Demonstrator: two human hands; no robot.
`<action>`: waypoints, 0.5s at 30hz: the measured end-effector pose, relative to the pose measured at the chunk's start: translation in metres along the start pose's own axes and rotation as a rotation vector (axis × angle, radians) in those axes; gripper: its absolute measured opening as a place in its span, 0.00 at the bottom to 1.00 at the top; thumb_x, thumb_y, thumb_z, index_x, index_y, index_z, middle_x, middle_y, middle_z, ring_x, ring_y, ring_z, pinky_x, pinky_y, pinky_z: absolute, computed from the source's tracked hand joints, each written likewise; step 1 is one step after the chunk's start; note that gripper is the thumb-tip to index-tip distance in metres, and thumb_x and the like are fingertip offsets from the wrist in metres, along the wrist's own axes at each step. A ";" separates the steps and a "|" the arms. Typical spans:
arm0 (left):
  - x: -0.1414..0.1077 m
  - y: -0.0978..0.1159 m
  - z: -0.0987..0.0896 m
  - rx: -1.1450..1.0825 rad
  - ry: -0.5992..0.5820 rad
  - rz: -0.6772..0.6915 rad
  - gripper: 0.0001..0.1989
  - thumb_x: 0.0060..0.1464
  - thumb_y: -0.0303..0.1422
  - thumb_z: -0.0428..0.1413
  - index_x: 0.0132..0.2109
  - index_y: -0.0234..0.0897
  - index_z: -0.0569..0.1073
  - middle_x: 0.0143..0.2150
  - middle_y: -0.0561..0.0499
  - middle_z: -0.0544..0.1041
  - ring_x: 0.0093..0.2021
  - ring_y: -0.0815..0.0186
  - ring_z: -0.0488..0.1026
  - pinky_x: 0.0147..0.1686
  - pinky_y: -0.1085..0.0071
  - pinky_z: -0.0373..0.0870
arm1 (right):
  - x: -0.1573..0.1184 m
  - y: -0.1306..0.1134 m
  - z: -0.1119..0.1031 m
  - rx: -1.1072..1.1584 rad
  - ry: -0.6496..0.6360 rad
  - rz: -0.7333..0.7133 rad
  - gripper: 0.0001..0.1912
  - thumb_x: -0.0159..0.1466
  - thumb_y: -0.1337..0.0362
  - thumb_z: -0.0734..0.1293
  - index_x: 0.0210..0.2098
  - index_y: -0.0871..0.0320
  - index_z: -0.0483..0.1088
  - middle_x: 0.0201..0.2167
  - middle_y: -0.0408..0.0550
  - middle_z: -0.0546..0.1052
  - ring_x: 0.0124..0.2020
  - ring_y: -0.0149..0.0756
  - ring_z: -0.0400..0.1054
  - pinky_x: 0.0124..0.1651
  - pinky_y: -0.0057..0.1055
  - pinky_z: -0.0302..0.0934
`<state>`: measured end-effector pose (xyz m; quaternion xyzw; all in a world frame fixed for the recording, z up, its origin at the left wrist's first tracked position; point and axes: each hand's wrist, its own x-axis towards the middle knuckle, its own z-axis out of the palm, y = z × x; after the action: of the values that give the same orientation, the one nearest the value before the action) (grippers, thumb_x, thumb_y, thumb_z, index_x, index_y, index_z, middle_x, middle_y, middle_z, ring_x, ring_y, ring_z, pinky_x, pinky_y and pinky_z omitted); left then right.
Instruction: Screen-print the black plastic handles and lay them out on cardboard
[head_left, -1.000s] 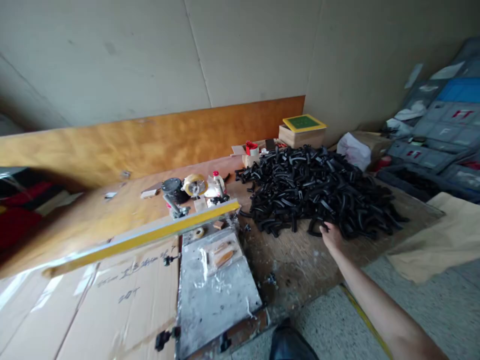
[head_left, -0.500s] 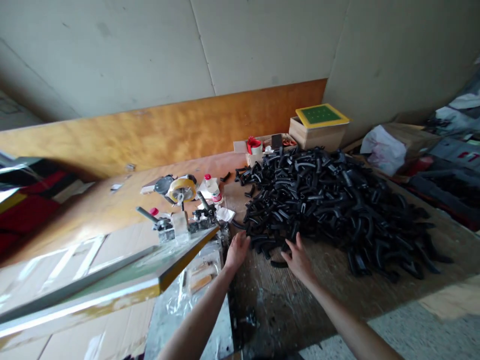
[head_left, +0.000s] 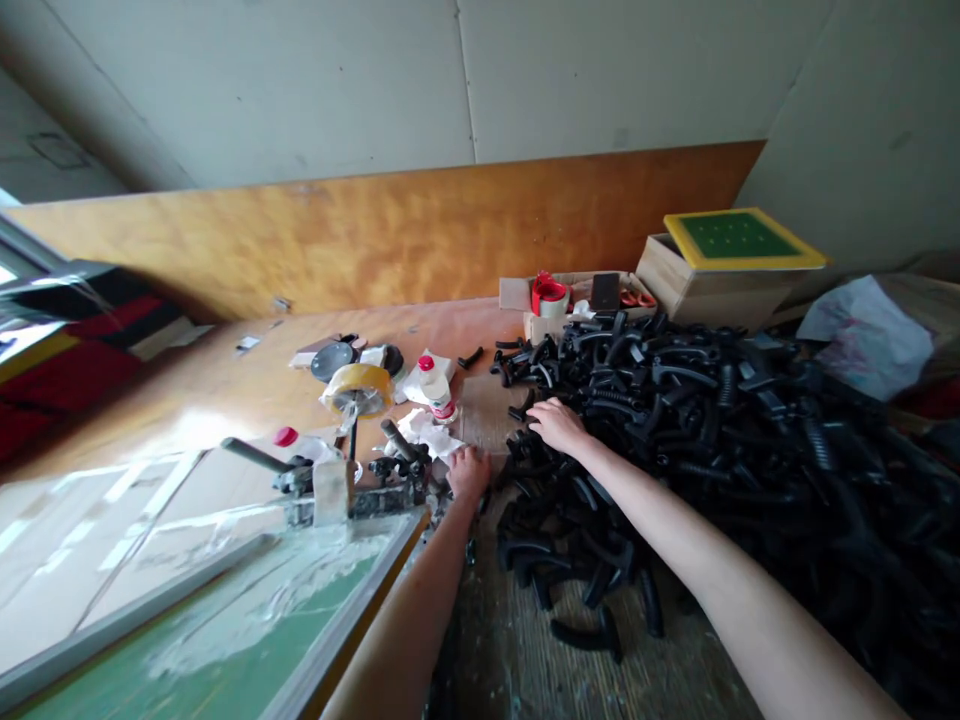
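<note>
My right hand [head_left: 559, 424] reaches to the left edge of a heap of black curved plastic pieces [head_left: 686, 400]. Its fingertips are closed on a small black curved piece [head_left: 520, 408] beside a flat brown patch of the bench. My left hand [head_left: 469, 473] is lower and to the left, fingers curled down next to crumpled white tissue [head_left: 427, 433]. Whatever lies under those fingers is hidden. Close to that tissue stands a clear bottle with a red cap [head_left: 436, 390].
A framed green screen [head_left: 300, 610] in metal clamps [head_left: 296, 475] fills the lower left. Behind it is a yellow tape roll [head_left: 360, 388]. Cardboard boxes [head_left: 705, 290], one topped by a yellow-framed green panel [head_left: 742, 238], stand at the back near a white plastic bag [head_left: 866, 330].
The view has come closer to the bench. My right hand has moved from the heap's front edge to its far left edge, onto a small piece. My left hand has shifted forward towards the tissue.
</note>
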<state>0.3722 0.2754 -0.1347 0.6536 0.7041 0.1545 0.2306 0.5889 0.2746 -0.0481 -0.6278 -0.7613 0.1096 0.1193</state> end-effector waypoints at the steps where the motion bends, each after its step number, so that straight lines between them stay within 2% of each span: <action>1: -0.001 0.001 0.002 0.011 0.026 -0.009 0.22 0.62 0.39 0.48 0.58 0.32 0.68 0.65 0.33 0.63 0.67 0.46 0.52 0.61 0.47 0.50 | 0.021 0.003 0.007 -0.031 -0.050 -0.005 0.17 0.66 0.59 0.63 0.53 0.53 0.72 0.56 0.50 0.72 0.58 0.44 0.60 0.59 0.39 0.56; 4: -0.011 0.011 0.008 0.031 0.031 0.018 0.23 0.62 0.42 0.47 0.60 0.38 0.68 0.68 0.39 0.60 0.68 0.45 0.51 0.63 0.40 0.40 | 0.063 0.011 0.031 -0.131 -0.218 0.078 0.21 0.66 0.52 0.62 0.56 0.50 0.69 0.62 0.52 0.64 0.62 0.53 0.52 0.59 0.54 0.52; 7: -0.025 0.024 0.012 0.021 -0.067 0.057 0.23 0.63 0.43 0.46 0.59 0.38 0.69 0.63 0.40 0.68 0.65 0.45 0.58 0.63 0.37 0.39 | 0.074 0.018 0.051 -0.194 -0.298 0.236 0.28 0.64 0.45 0.62 0.61 0.48 0.64 0.68 0.55 0.54 0.63 0.65 0.49 0.55 0.67 0.51; 9: -0.036 0.031 0.015 0.016 -0.116 0.072 0.22 0.63 0.43 0.46 0.58 0.38 0.69 0.60 0.41 0.72 0.65 0.48 0.60 0.64 0.39 0.38 | 0.073 0.022 0.057 -0.207 -0.291 0.317 0.33 0.63 0.42 0.61 0.64 0.47 0.59 0.68 0.58 0.51 0.62 0.68 0.50 0.52 0.66 0.54; 11: -0.047 0.036 0.018 0.027 -0.119 0.072 0.22 0.63 0.42 0.47 0.60 0.41 0.67 0.59 0.43 0.73 0.65 0.51 0.59 0.65 0.40 0.37 | 0.071 0.024 0.058 -0.212 -0.295 0.367 0.35 0.62 0.40 0.61 0.64 0.47 0.58 0.67 0.60 0.52 0.62 0.67 0.50 0.50 0.62 0.58; 15: -0.064 0.035 0.023 0.023 -0.122 0.014 0.25 0.61 0.43 0.48 0.64 0.48 0.61 0.63 0.46 0.69 0.66 0.52 0.58 0.63 0.37 0.44 | 0.070 0.025 0.049 -0.192 -0.361 0.433 0.38 0.60 0.36 0.60 0.64 0.46 0.57 0.64 0.63 0.57 0.63 0.66 0.52 0.52 0.60 0.56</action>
<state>0.4168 0.2133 -0.1279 0.6694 0.6856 0.1081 0.2647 0.5837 0.3468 -0.0992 -0.7545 -0.6254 0.1697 -0.1041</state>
